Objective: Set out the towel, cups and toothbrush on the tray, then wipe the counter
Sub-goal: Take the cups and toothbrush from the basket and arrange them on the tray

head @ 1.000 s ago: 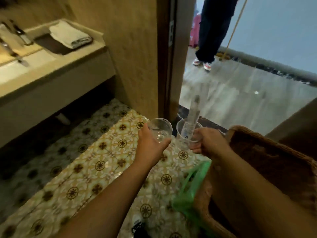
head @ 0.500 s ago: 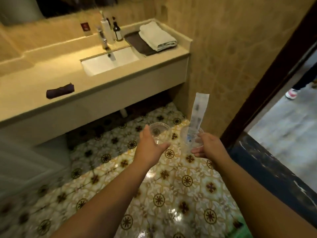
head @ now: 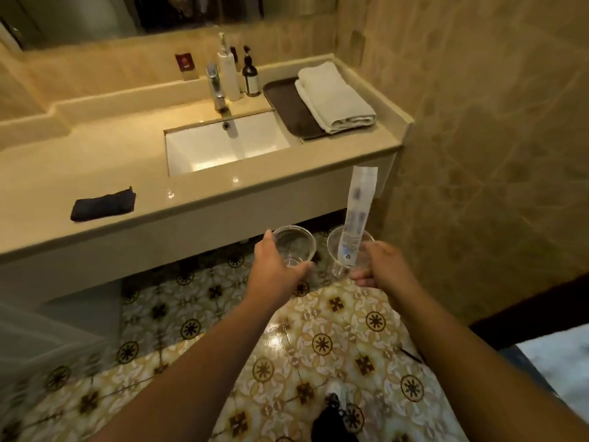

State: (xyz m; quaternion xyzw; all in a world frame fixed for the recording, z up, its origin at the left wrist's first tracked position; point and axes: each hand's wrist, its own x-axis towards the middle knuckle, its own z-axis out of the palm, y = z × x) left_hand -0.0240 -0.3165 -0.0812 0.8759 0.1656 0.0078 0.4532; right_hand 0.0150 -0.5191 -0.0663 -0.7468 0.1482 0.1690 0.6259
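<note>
My left hand (head: pixel 274 272) grips an empty clear plastic cup (head: pixel 294 245) in front of the counter's edge. My right hand (head: pixel 380 266) holds a second clear cup (head: pixel 338 250) with a wrapped toothbrush packet (head: pixel 358 207) standing upright in it. Both cups hover over the patterned floor, below counter height. On the counter's right end lies a dark brown tray (head: pixel 287 105) with a folded white towel (head: pixel 334 97) on its right half. A dark folded cloth (head: pixel 103 204) rests on the counter (head: pixel 334 154) at the left.
A white sink (head: pixel 223 145) with a chrome tap (head: pixel 215 87) sits mid-counter. A white pump bottle (head: pixel 229 71) and a dark bottle (head: pixel 250 74) stand behind the tray. A tiled wall rises on the right. My shoe (head: pixel 334 419) shows on the floor.
My view has swung left from the doorway and wicker basket to face the sink counter. Both hands kept their cups and have come nearer to the counter.
</note>
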